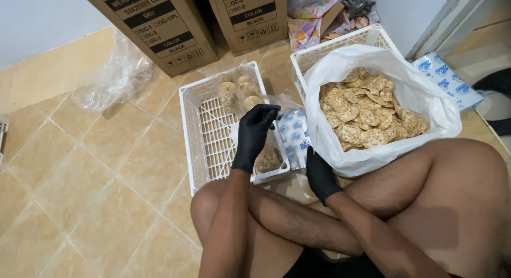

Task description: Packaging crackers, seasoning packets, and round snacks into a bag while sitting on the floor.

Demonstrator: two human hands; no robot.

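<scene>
Both my hands wear black gloves. My left hand (254, 134) reaches over a white plastic basket (199, 129) and pinches the top of a clear bag of round crackers (264, 156) standing at the basket's near right corner. My right hand (320, 174) rests low between the two baskets, beside a stack of printed blue and white empty bags (294, 135); its fingers are hidden and I cannot tell if it holds one. A big white plastic bag (426, 105) full of loose round crackers (364, 114) sits in a second white basket (340, 44) on the right.
More filled cracker bags (237, 92) lie at the far end of the left basket. Two brown cartons (159, 22) stand behind, a crumpled clear plastic sheet (114, 78) lies to the left, and a printed pack (447, 78) lies at the right. My crossed bare legs (340, 214) fill the foreground on the tiled floor.
</scene>
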